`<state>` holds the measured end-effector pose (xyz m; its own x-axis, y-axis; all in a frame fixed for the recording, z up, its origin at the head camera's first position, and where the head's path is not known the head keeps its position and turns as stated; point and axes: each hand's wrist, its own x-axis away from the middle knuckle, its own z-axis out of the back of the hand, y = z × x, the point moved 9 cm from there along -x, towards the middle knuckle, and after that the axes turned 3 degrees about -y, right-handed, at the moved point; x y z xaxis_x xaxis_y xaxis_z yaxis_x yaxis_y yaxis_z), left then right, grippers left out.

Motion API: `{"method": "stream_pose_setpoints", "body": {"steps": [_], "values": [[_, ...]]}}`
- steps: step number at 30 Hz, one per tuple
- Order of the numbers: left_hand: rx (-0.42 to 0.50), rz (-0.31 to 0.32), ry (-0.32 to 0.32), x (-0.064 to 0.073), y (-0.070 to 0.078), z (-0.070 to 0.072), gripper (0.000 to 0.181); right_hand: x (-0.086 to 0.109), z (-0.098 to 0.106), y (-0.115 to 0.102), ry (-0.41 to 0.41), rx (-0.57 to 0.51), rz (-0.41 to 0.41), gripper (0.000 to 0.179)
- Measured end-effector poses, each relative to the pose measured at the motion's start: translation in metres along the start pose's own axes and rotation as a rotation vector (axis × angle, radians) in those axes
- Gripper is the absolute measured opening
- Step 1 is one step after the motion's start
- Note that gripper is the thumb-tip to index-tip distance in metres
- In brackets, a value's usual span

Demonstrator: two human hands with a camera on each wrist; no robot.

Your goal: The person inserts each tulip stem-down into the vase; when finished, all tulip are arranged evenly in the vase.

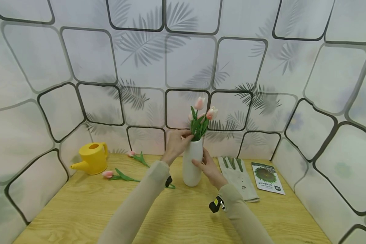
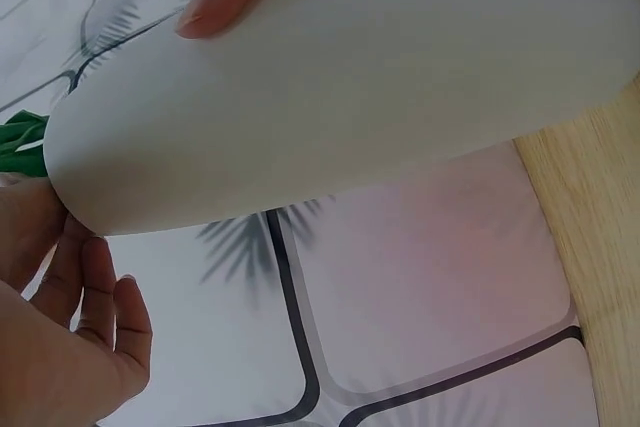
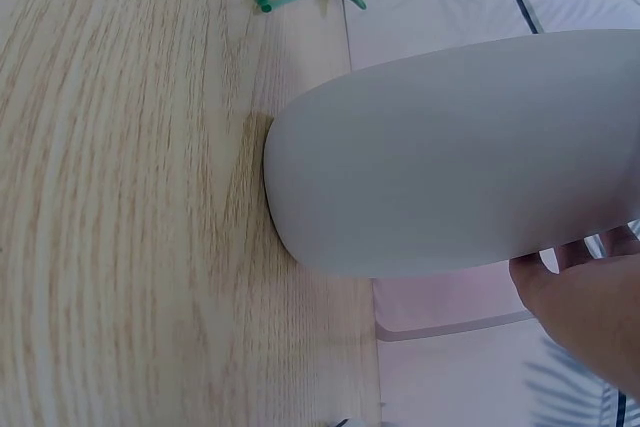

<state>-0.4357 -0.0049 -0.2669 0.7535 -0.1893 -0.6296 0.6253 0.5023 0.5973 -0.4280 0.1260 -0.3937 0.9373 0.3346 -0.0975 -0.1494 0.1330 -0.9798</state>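
A tall white vase (image 1: 191, 167) stands upright on the wooden table, with several pink-and-white tulips (image 1: 199, 103) rising from its mouth. My left hand (image 1: 177, 144) is at the rim, its fingertips pinching a tulip low among the green leaves (image 2: 22, 142). Exactly where the stem runs between those fingers is hidden. From the right side my right hand (image 1: 211, 169) holds the vase, thumb on the front and fingers behind. Both wrist views show the smooth vase wall close up, and its base touches the table in the right wrist view.
Two loose pink tulips (image 1: 122, 175) lie left of the vase, one farther back. Behind them stands a yellow watering can (image 1: 93, 159). At right lie a pale glove (image 1: 239, 181) with green fingertips and a seed packet (image 1: 266, 177). Patterned fabric walls surround the table.
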Motion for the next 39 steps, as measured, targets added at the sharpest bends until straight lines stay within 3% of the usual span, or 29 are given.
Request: {"method": "stream_pose_setpoints", "body": {"steps": [6, 12, 19, 24, 33, 39], "values": [[0.018, -0.027, -0.003, 0.0, -0.001, 0.0, 0.016, -0.014, 0.006, 0.021, 0.014, -0.009, 0.011, 0.088], [0.055, -0.011, 0.001, 0.002, -0.006, 0.001, 0.017, -0.013, 0.005, 0.023, 0.027, -0.001, 0.03, 0.089], [0.136, -0.041, 0.033, 0.004, -0.007, 0.007, 0.016, -0.015, 0.007, 0.023, 0.036, -0.009, 0.033, 0.09], [0.185, -0.011, 0.03, 0.006, -0.012, 0.007, 0.016, -0.016, 0.007, 0.024, 0.041, -0.021, 0.022, 0.091], [0.19, 0.054, 0.035, 0.01, -0.021, 0.01, 0.018, -0.016, 0.007, 0.026, 0.043, -0.013, 0.0, 0.091], [0.302, 0.129, 0.061, 0.018, -0.034, 0.017, 0.021, -0.016, 0.008, 0.026, 0.041, -0.011, -0.01, 0.092]]}}
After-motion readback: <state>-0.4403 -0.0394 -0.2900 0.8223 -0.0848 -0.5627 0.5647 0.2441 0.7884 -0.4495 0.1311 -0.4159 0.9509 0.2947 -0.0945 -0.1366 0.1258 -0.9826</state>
